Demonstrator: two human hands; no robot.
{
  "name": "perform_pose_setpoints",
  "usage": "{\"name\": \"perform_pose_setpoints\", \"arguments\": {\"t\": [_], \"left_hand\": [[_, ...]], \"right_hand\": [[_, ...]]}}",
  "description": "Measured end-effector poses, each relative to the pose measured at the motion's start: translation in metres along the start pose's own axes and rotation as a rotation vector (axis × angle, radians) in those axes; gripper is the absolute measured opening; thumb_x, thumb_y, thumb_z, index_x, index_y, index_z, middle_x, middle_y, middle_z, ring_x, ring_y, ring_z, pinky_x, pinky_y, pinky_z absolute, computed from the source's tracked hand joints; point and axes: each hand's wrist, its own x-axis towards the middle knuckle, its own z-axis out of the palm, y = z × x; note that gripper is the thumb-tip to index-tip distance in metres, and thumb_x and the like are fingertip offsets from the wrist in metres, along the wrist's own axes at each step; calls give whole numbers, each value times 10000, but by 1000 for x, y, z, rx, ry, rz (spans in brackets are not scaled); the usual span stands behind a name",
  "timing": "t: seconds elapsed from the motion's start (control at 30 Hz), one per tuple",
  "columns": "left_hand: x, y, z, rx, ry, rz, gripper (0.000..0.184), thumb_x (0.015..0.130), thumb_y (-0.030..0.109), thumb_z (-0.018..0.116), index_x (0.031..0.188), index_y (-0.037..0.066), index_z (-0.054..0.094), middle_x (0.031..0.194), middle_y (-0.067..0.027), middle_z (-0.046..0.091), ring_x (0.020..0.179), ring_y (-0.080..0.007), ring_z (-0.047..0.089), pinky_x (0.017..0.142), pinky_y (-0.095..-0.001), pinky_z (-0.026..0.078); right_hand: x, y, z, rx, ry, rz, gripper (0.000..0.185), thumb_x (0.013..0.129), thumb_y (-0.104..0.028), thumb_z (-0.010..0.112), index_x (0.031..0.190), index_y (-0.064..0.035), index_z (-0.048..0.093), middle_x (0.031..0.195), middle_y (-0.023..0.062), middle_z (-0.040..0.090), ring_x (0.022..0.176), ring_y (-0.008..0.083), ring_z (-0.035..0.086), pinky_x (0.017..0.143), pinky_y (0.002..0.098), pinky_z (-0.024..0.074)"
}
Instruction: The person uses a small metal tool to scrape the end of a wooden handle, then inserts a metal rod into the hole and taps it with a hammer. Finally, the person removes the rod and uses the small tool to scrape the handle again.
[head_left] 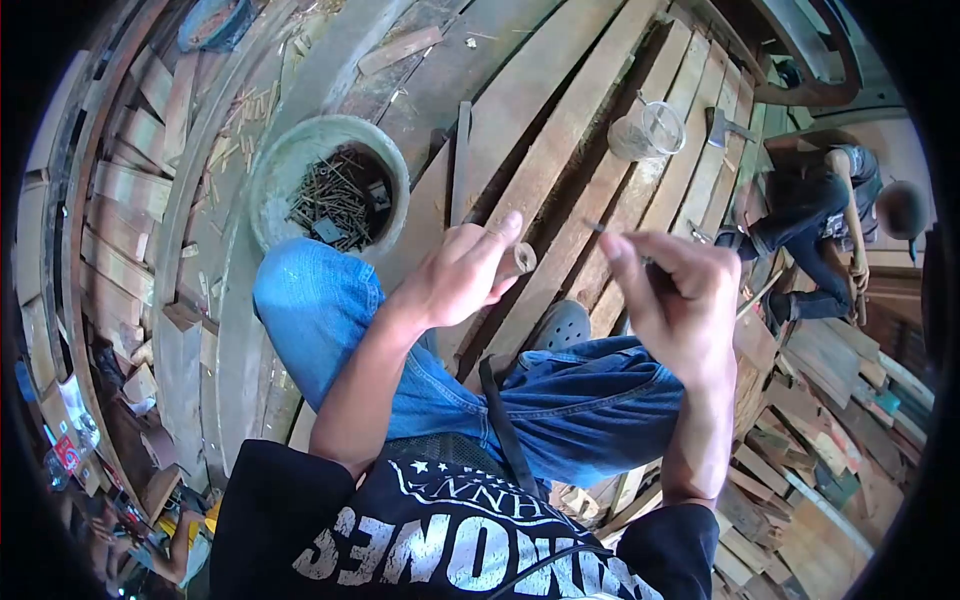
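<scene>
My left hand (450, 275) is closed around a short round wooden piece (521, 258). The end that shows is pale, with a dark hole in its middle. To the right, my right hand (685, 295) is raised, thumb and fingers pinched on a small thin dark rod (594, 226); its exact kind is too small to make out. The two hands are apart, over my crossed legs in jeans (580, 400). Beside my left knee stands a round bucket (262, 190) holding many long screws or nails (325, 205).
Wooden planks (540, 150) with dark gaps run ahead. On them stand a clear plastic cup (648, 135) and a hatchet-like tool (722, 128). Another person (835, 205) sits at the right. Wood offcuts (800, 430) are heaped at lower right. More people (160, 550) are at lower left.
</scene>
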Motion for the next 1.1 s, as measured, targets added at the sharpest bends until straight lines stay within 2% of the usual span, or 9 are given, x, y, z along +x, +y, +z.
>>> {"name": "perform_pose_setpoints", "arguments": {"t": [0.1, 0.47, 0.67, 0.77, 0.83, 0.93, 0.97, 1.07, 1.1], "left_hand": [[-8, 14, 7, 101, 117, -50, 787, 987, 660, 210, 561, 62, 491, 448, -10, 419, 372, -96, 411, 373, -260, 318], [-7, 4, 16, 76, 281, 22, 802, 969, 690, 225, 596, 58, 549, 486, -12, 485, 470, -86, 513, 413, -229, 368], [-13, 14, 15, 236, 235, 48, 801, 1032, 562, 224, 535, 13, 529, 477, -73, 519, 518, -222, 578, 591, -361, 460], [-13, -1, 16, 164, 176, -28, 619, 1054, 443, 318, 750, 10, 639, 556, -99, 553, 572, -258, 594, 602, -385, 462], [-11, -33, 23, 675, 381, 718, 340, 1038, 282, 430, 1059, 8, 630, 665, -125, 569, 633, -304, 583, 609, -423, 460], [-8, -39, 26, 880, 360, 841, 295, 1004, 169, 486, 1246, 9, 538, 747, -139, 565, 671, -329, 551, 623, -447, 452], [-9, -34, 25, 518, 73, 329, 253, 1015, 184, 451, 1079, -9, 603, 688, -156, 578, 638, -359, 573, 598, -475, 447], [-7, 3, 18, 453, 58, 84, 318, 1027, 209, 409, 913, -16, 602, 613, -171, 572, 587, -377, 591, 571, -504, 443], [-7, -1, 19, 376, 153, 212, 446, 1036, 263, 357, 767, -26, 565, 563, -189, 570, 570, -390, 616, 561, -506, 452]], "right_hand": [[-6, -6, 5, 11, -110, -138, 209, 854, -221, 739, 752, -40, 707, 499, 72, 561, 378, 180, 527, 383, 306, 378], [-13, -16, 18, -137, -149, -211, 114, 835, -140, 740, 789, -38, 716, 562, 81, 591, 409, 218, 549, 401, 331, 396], [-13, -16, 16, -176, -113, -226, 230, 831, -222, 729, 670, -94, 627, 494, 22, 508, 398, 223, 525, 394, 329, 385], [-10, -15, 10, -317, -171, -383, 233, 859, -247, 695, 697, -102, 611, 499, -1, 474, 406, 182, 531, 398, 333, 402], [-9, -14, 6, -350, -226, -422, 245, 863, -253, 687, 691, -101, 601, 493, -1, 475, 411, 183, 539, 401, 326, 409], [-5, -7, 0, -364, -330, -487, 274, 869, -265, 675, 676, -98, 576, 482, 1, 476, 420, 189, 553, 400, 317, 418], [-3, -4, 0, -344, -383, -520, 291, 871, -271, 671, 668, -96, 560, 477, 3, 476, 424, 195, 560, 396, 315, 420], [-9, 5, 15, -328, -288, -484, 302, 866, -272, 674, 654, -94, 553, 468, 9, 478, 426, 198, 566, 387, 329, 421], [-11, 6, 20, -320, -233, -467, 281, 865, -265, 675, 667, -95, 571, 490, 18, 501, 425, 216, 567, 383, 342, 423]]}}
